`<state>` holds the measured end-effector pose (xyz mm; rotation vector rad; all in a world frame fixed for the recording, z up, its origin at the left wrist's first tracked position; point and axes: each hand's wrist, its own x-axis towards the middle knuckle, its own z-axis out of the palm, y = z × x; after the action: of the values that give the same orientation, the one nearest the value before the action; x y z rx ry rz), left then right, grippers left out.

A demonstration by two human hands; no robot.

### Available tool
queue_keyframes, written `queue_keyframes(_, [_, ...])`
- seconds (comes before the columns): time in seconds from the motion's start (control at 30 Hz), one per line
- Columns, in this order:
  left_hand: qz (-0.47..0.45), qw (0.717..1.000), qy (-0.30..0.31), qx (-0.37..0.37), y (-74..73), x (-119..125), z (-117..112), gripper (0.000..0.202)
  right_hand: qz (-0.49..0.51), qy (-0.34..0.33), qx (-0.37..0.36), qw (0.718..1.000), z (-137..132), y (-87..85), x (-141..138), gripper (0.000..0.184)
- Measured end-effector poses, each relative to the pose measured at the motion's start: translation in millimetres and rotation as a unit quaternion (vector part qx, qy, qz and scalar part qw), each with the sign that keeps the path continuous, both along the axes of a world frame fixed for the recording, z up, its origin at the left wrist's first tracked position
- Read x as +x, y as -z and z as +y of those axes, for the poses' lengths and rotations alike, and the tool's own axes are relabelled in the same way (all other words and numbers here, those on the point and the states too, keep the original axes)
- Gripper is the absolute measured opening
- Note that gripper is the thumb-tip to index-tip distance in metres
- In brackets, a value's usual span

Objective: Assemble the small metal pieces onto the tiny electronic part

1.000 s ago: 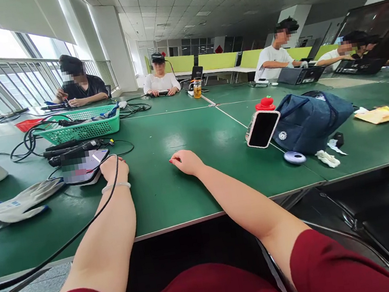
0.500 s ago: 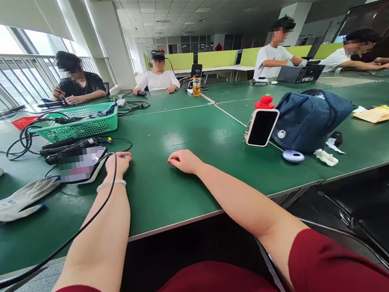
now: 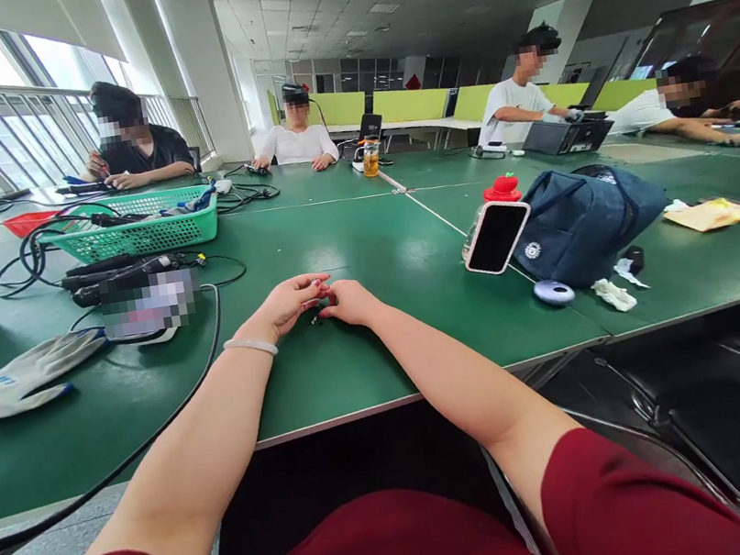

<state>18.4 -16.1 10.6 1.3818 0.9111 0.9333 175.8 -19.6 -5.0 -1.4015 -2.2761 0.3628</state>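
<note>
My left hand (image 3: 291,305), with a pale bangle at the wrist, reaches over the green table (image 3: 423,353). Its fingertips meet those of my right hand (image 3: 350,304) near the middle. Both hands have their fingers bent and closed; what is pinched between them is too small to name. A tiny dark piece with a bright end (image 3: 316,320) shows just under the fingertips, and I cannot tell whether it is held or lies on the table. Left of my hands a black cable (image 3: 205,385) curves across the tabletop, beside a phone (image 3: 146,316) with a blurred screen.
At the left are work gloves (image 3: 16,377), a green basket (image 3: 142,242) of cables and tools, and black handled items (image 3: 127,281). To the right, a propped phone (image 3: 497,237), a blue bag (image 3: 585,227), a round lilac case (image 3: 554,292) and crumpled tissue (image 3: 615,294). Several people sit beyond.
My left hand has moved right, away from the phone and cable, to meet my right hand. The right hand has stayed nearly in place. The view has shifted slightly.
</note>
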Motion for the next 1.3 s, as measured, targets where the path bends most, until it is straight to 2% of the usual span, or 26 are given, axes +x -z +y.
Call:
queue_keyframes(0.13, [-0.036,0.998,0.02,-0.046,-4.9,7,-8,0.035,0.044,-0.011,-0.01,0.999,2,4.9,0,0.017])
queue_keyframes(0.23, [-0.033,0.998,0.011,-0.05,-7.6,12,-11,0.029,0.072,-0.011,-0.019,0.997,3,6.1,0,0.017])
queue_keyframes(0.37, [0.066,0.996,-0.053,0.018,-6.4,5,-4,0.029,0.117,0.002,-0.08,0.99,3,2.2,2,0.005])
queue_keyframes(0.5, [0.148,0.979,-0.125,0.057,-1.0,-3,5,0.028,0.18,0.012,-0.125,0.976,3,-0.5,7,0.003])
queue_keyframes(0.63, [0.18,0.968,-0.161,0.068,2.7,-3,7,0.031,0.3,0.013,-0.193,0.934,6,1.1,13,0.006])
queue_keyframes(0.73, [0.181,0.97,-0.148,0.066,4.1,0,6,0.028,0.389,0.013,-0.232,0.891,7,1.5,17,0.01])
queue_keyframes(0.9, [0.16,0.979,-0.112,0.05,6.0,6,5,0.031,0.457,0.003,-0.268,0.848,6,-1.1,20,0.014])
queue_keyframes(1.1, [0.127,0.986,-0.097,0.036,5.6,8,4,0.042,0.481,-0.01,-0.294,0.826,8,0.8,19,0.015])
queue_keyframes(1.3, [0.118,0.984,-0.13,0.031,4.1,6,6,0.039,0.494,0.009,-0.303,0.815,9,1.6,17,0.015])
